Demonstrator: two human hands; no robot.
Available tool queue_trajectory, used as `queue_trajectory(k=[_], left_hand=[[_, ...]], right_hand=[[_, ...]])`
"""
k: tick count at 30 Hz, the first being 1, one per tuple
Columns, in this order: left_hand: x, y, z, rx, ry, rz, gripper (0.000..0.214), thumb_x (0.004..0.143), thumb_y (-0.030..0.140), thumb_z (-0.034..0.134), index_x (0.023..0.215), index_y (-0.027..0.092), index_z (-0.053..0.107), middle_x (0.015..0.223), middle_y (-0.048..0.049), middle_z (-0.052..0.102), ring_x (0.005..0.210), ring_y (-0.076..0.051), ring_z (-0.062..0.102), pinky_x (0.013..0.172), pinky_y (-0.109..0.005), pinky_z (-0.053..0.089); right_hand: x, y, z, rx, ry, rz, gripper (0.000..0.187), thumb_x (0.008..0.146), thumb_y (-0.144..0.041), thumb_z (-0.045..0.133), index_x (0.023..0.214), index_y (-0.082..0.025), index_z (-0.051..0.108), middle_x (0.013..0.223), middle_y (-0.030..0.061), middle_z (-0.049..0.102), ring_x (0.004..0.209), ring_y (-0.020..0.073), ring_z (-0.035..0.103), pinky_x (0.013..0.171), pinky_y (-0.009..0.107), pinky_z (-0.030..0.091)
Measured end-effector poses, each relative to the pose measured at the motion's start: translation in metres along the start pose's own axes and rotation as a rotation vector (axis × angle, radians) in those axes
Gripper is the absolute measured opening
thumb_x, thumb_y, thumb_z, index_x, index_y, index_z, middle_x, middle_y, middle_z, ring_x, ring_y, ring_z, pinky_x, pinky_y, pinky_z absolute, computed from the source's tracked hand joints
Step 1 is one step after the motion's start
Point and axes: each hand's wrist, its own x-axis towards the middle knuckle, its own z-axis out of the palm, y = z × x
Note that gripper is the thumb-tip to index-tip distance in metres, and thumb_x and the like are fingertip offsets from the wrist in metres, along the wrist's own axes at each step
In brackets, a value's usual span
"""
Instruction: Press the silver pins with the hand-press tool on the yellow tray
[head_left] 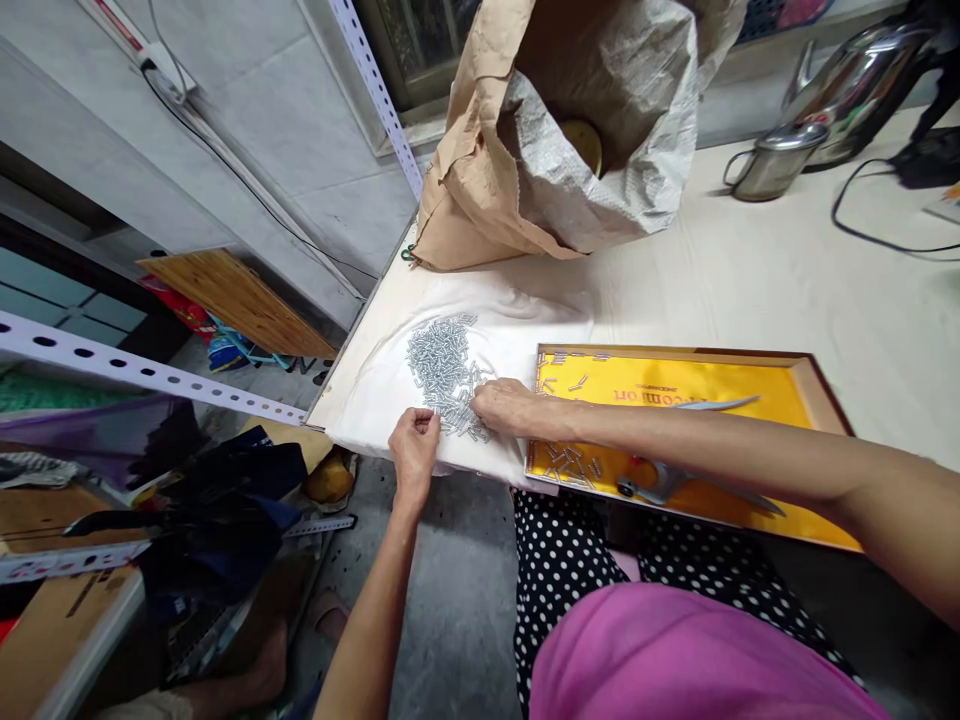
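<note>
A heap of small silvery metal pieces (442,365) lies on a white cloth (375,385) at the table's left corner. My left hand (414,447) is curled at the near edge of the heap, fingers closed on something I cannot make out. My right hand (504,405) rests on the heap's right side, fingers bent down into the pieces. Just right of it sits a shallow yellow tray (810,395) holding a few loose pieces (570,465) and a pair of scissors (679,480).
A big brown paper sack with a woven liner (555,140) stands open behind the cloth. A steel kettle (855,85), a steel pot (772,160) and a black cable (870,235) lie far right. Perforated shelf rails (150,375) and clutter fill the floor at left.
</note>
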Motion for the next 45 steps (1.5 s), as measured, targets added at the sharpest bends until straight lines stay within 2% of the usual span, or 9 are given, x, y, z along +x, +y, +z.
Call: queue_trajectory(k=[8,12,15,19,26,32,39,42,45], left_hand=[[-0.001,-0.002,0.002,-0.038,0.027,0.030,0.008,0.075,0.029,0.068,0.077,0.021,0.067,0.062,0.0013,0.065,0.066,-0.019,0.065,0.070,-0.028,0.049],[0.000,-0.005,0.007,-0.044,0.014,0.075,0.004,0.075,0.025,0.068,0.073,0.022,0.067,0.063,0.0010,0.064,0.066,-0.018,0.063,0.070,-0.027,0.048],[0.000,-0.003,0.011,0.009,0.011,0.115,0.001,0.076,0.020,0.068,0.076,0.020,0.069,0.072,-0.0015,0.067,0.068,-0.018,0.062,0.074,-0.028,0.049],[-0.005,0.003,0.011,0.066,0.033,0.222,0.014,0.082,0.021,0.065,0.093,0.018,0.073,0.089,-0.0070,0.068,0.078,-0.021,0.064,0.079,-0.032,0.051],[-0.017,0.008,0.014,0.074,-0.062,0.296,0.016,0.090,0.022,0.061,0.093,0.019,0.076,0.092,-0.0084,0.069,0.086,-0.023,0.066,0.083,-0.033,0.051],[-0.028,0.010,0.022,0.226,-0.226,0.418,0.015,0.091,0.020,0.063,0.099,0.020,0.076,0.093,-0.0069,0.065,0.088,-0.022,0.065,0.081,-0.031,0.050],[-0.026,0.027,0.029,0.386,-0.242,0.366,0.011,0.090,0.016,0.062,0.086,0.021,0.072,0.095,-0.0070,0.065,0.080,-0.020,0.065,0.074,-0.028,0.047],[-0.016,0.032,0.030,0.216,-0.186,0.300,0.011,0.084,0.016,0.066,0.074,0.020,0.068,0.083,-0.0054,0.066,0.077,-0.020,0.064,0.072,-0.028,0.047],[-0.008,0.038,0.027,-0.088,-0.211,0.066,0.013,0.080,0.023,0.069,0.067,0.020,0.066,0.059,0.0004,0.059,0.057,-0.016,0.056,0.057,-0.025,0.042]], right_hand=[[-0.007,-0.002,-0.006,0.007,-0.016,-0.022,0.024,0.094,-0.021,0.058,0.111,-0.013,0.073,0.112,0.0151,0.074,0.104,0.0244,0.069,0.077,0.027,0.050],[-0.004,-0.010,0.003,0.011,0.022,-0.018,0.029,0.093,-0.011,0.051,0.114,-0.008,0.072,0.113,0.0195,0.072,0.104,0.0269,0.069,0.080,0.031,0.052],[0.000,-0.011,0.009,0.024,0.044,-0.025,0.032,0.092,-0.007,0.048,0.114,-0.007,0.071,0.113,0.0205,0.072,0.104,0.0261,0.069,0.083,0.032,0.052],[0.003,-0.003,0.005,0.062,0.025,-0.007,0.028,0.092,-0.009,0.051,0.108,-0.009,0.074,0.106,0.0183,0.075,0.099,0.0252,0.071,0.078,0.029,0.052],[0.004,0.016,0.002,0.164,0.050,0.043,0.026,0.090,-0.008,0.052,0.100,-0.009,0.076,0.101,0.0180,0.075,0.090,0.0219,0.070,0.071,0.027,0.046],[0.006,0.035,0.012,0.311,0.148,-0.008,0.025,0.095,-0.014,0.051,0.092,-0.012,0.075,0.086,0.0106,0.074,0.075,0.0153,0.063,0.065,0.024,0.039],[0.000,0.041,0.016,0.453,0.266,-0.050,0.020,0.093,-0.011,0.055,0.089,-0.013,0.074,0.082,0.0069,0.072,0.075,0.0137,0.060,0.069,0.024,0.038],[-0.003,0.037,0.015,0.529,0.291,-0.054,0.018,0.093,-0.015,0.056,0.092,-0.013,0.074,0.084,0.0054,0.072,0.075,0.0126,0.060,0.068,0.023,0.039],[-0.002,0.031,0.010,0.746,0.307,-0.051,0.014,0.091,-0.022,0.062,0.090,-0.013,0.073,0.077,0.0016,0.070,0.071,0.0112,0.058,0.065,0.022,0.039]])
